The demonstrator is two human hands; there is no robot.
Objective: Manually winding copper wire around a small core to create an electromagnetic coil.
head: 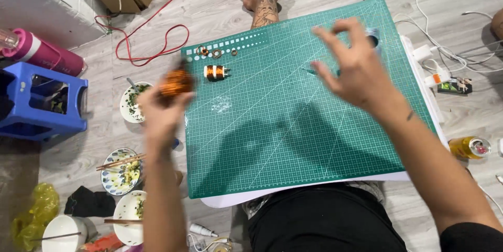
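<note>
Left hand (163, 106) fingers pinch copper coil (176, 82); right hand (350, 66) fingers spread, empty.

Bare forearms, small tattoo near right wrist, black clothes.

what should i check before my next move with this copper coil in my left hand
1. Grip on the copper coil: left hand is closed round it, but blurred. Cannot tell how firm.
2. Right hand: free, fingers spread above the cutting mat. Ok.
3. Second coil: lying on the mat, apart from both hands. Ok.
4. Small rings: loose near the mat's far edge, could roll. Not ok.
5. Food bowl: right beside the mat, under the left hand. Not ok.
</note>
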